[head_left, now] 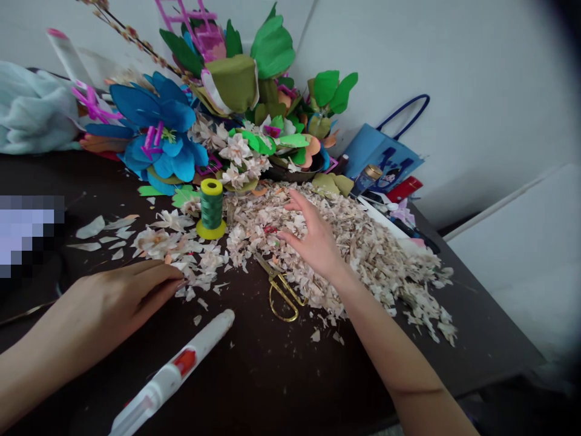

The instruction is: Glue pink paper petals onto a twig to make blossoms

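My right hand point(313, 235) lies on a large heap of pale cut paper scraps point(363, 254), its fingers spread and holding nothing visible. My left hand point(129, 300) rests on the dark table point(281, 381), fingers together, its tips touching the smaller spill of scraps point(181, 251). Gold-handled scissors point(282, 297) lie between my hands, their blades partly under the scraps. A white glue gun point(175, 372) with a red patch lies near my left hand. Beyond it stands a spool of green thread point(212, 209) on a yellow base.
Large paper flowers in blue point(154, 133) and green point(272, 48) crowd the back of the table against the white wall. A blue paper bag point(381, 151) stands at the back right. Pale cloth point(34, 109) lies at the far left. The table's right edge drops away beside the heap.
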The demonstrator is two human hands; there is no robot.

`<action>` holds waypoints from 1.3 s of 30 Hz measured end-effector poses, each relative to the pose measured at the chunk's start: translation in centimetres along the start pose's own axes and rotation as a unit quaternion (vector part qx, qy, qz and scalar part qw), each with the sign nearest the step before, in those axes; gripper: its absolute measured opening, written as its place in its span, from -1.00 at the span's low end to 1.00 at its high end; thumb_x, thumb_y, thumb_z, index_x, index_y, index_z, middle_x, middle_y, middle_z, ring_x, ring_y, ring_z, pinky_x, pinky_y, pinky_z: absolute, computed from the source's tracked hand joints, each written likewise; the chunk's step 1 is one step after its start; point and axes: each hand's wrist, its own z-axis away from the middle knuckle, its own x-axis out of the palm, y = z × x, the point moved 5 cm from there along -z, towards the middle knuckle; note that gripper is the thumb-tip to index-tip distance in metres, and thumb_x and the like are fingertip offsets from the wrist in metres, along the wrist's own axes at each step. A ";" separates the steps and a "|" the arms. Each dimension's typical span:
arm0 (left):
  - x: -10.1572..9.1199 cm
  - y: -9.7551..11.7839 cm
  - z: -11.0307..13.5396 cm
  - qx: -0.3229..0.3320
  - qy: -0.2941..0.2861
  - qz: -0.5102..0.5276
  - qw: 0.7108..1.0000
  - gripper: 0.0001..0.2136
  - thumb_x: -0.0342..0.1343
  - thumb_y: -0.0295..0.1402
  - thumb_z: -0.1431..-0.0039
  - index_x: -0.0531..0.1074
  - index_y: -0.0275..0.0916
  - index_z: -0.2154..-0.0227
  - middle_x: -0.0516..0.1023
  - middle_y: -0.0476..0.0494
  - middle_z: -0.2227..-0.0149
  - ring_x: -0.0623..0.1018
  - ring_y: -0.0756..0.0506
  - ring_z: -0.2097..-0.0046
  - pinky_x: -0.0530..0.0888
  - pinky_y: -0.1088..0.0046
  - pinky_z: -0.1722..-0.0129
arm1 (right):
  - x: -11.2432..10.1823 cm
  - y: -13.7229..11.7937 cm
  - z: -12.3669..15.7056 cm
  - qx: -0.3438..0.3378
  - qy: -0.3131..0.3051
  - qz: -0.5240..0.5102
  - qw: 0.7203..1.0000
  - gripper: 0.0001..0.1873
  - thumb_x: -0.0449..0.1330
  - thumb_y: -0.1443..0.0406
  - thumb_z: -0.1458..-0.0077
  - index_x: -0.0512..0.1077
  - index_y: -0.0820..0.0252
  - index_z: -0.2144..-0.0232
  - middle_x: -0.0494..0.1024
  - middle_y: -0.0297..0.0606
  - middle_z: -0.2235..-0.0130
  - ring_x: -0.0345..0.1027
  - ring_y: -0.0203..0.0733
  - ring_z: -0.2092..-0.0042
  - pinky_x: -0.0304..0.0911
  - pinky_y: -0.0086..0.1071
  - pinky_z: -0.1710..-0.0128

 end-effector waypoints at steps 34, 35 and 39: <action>-0.3 0.5 -0.2 0.020 0.003 -0.009 1.000 -0.69 -0.16 -0.10 -0.25 0.47 -0.04 0.23 0.63 -0.04 0.26 0.61 -0.16 0.31 0.48 0.33 0.37 | -0.5 -0.3 0.0 -0.025 -0.040 0.011 0.999 -0.22 0.15 0.40 -0.13 -0.09 -0.17 -0.28 0.05 -0.30 -0.32 -0.06 -0.03 -0.32 0.03 0.00 -0.26; -0.4 0.5 -0.2 0.016 0.003 -0.008 1.000 -0.68 -0.17 -0.10 -0.25 0.47 -0.04 0.23 0.63 -0.03 0.26 0.61 -0.16 0.32 0.47 0.33 0.37 | -0.5 -0.3 -0.1 -0.021 -0.042 0.009 0.999 -0.23 0.14 0.39 -0.14 -0.09 -0.17 -0.28 0.07 -0.31 -0.31 -0.02 -0.03 -0.31 0.05 0.00 -0.25; -0.6 0.3 -0.2 -0.006 0.007 -0.001 1.000 -0.67 -0.16 -0.08 -0.23 0.49 -0.02 0.26 0.64 -0.01 0.26 0.62 -0.17 0.32 0.47 0.33 0.38 | -0.7 -0.4 -0.1 -0.023 -0.022 -0.001 0.999 -0.29 0.11 0.39 -0.16 -0.04 -0.16 -0.26 0.17 -0.27 -0.26 0.13 -0.03 -0.23 0.14 -0.03 -0.19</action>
